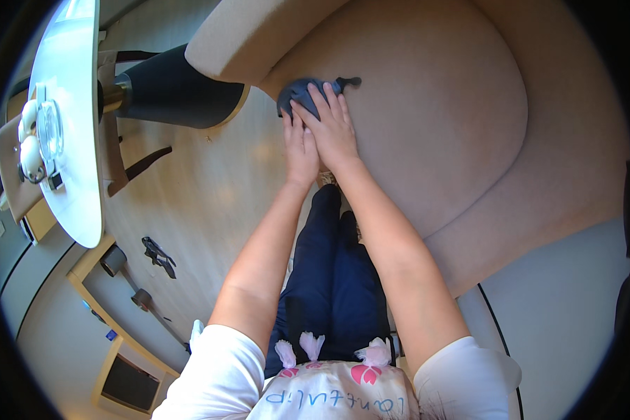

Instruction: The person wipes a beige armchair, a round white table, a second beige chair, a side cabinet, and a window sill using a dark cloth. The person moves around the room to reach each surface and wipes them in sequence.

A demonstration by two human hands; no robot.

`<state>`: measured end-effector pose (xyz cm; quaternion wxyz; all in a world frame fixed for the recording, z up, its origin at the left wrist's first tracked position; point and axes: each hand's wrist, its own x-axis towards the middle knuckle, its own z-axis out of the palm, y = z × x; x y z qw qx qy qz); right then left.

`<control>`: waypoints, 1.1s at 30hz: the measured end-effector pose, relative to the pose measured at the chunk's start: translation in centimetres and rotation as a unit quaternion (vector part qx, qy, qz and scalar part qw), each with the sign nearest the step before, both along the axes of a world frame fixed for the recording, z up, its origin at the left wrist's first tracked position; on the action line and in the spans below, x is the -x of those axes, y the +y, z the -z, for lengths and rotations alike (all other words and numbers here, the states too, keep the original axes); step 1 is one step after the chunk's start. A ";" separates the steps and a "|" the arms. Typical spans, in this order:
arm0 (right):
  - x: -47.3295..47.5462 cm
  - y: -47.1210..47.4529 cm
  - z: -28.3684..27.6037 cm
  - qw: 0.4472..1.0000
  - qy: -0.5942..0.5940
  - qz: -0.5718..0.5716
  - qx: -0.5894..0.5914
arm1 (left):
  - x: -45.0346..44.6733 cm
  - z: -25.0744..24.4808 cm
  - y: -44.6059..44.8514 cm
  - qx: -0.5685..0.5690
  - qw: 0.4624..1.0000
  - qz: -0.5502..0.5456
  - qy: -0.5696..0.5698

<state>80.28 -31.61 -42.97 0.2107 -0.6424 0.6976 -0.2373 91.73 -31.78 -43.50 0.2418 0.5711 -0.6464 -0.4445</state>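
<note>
A bunched dark blue-grey cloth item point(294, 93) lies on the front edge of a beige upholstered seat point(430, 115), near the rounded end of its arm. A narrow dark end of it sticks out to the right. My right hand point(333, 126) rests on top of the cloth with its fingers stretched out. Close beside it, my left hand point(300, 149) touches the cloth's lower edge with its fingertips. The two hands meet at the thumb side. Whether any cloth is pinched under the fingers is hidden.
A white oval table point(73, 199) with a dark cone-shaped base point(184, 86) stands at the left, bearing a glass container and white round objects. A chair point(113, 157) is beside it. A black strappy item point(158, 257) lies on the wooden floor. The seat's curved arm point(257, 37) rises ahead.
</note>
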 end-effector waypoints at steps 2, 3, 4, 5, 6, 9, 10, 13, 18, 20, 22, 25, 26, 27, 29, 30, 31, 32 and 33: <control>1.2 2.9 -0.3 1.000 0.015 -0.022 -0.005 | 1.1 0.2 3.6 -0.040 0.999 -0.021 0.005; 1.8 4.8 -0.4 0.999 0.031 -0.035 -0.022 | 1.7 0.3 5.7 -0.033 0.999 -0.022 0.015; 2.5 6.9 -0.6 0.999 0.034 -0.037 -0.010 | 2.3 0.2 8.0 -0.048 0.998 -0.025 0.020; 3.1 8.8 -0.6 0.998 0.043 -0.038 -0.017 | 3.0 0.2 10.0 -0.066 0.997 -0.027 0.025; 3.8 10.7 -0.8 0.998 0.052 -0.039 -0.018 | 3.7 0.1 11.9 -0.067 0.998 -0.017 -0.004; 5.5 16.3 -1.9 0.997 0.068 -0.037 -0.030 | 5.4 -0.9 17.8 -0.104 0.992 -0.026 0.072; 6.1 18.2 -2.4 0.996 0.075 -0.036 -0.042 | 5.9 -1.1 19.5 -0.122 0.990 -0.017 0.073; 7.4 23.2 -3.7 0.993 0.092 -0.017 -0.075 | 7.5 -1.3 24.5 -0.174 0.983 -0.010 0.053; 7.7 29.5 -4.4 0.983 0.124 0.046 -0.130 | 9.2 -0.8 29.6 -0.202 0.976 -0.020 0.073; 7.3 31.3 -4.2 0.978 0.127 0.075 -0.148 | 9.3 -0.8 30.9 -0.226 0.971 -0.026 0.077; 7.1 33.1 -4.2 0.974 0.118 0.105 -0.162 | 9.4 -1.0 32.4 -0.250 0.964 -0.026 0.081; 6.4 35.5 -4.0 0.967 0.097 0.150 -0.183 | 9.2 -0.9 34.1 -0.279 0.956 -0.020 0.083; 6.0 35.8 -3.7 0.965 0.098 0.159 -0.186 | 9.0 -0.7 34.1 -0.283 0.955 -0.019 0.082; 5.7 36.5 -3.5 0.964 0.088 0.173 -0.182 | 9.0 -0.6 34.5 -0.290 0.954 -0.019 0.080; 5.1 37.5 -3.4 0.961 0.065 0.202 -0.178 | 8.9 -0.6 34.6 -0.322 0.932 -0.014 0.166; 5.0 38.1 -3.6 0.958 0.056 0.210 -0.186 | 8.9 -0.9 34.8 -0.359 0.913 -0.013 0.192; 4.8 38.3 -3.9 0.957 0.031 0.227 -0.179 | 8.8 -1.5 34.8 -0.379 0.901 -0.021 0.213; 4.6 38.3 -4.5 0.952 0.005 0.247 -0.183 | 8.7 -2.3 34.8 -0.419 0.881 -0.029 0.218; 4.3 37.7 -5.3 0.936 -0.024 0.270 -0.223 | 8.5 -3.4 34.3 -0.457 0.856 -0.041 0.238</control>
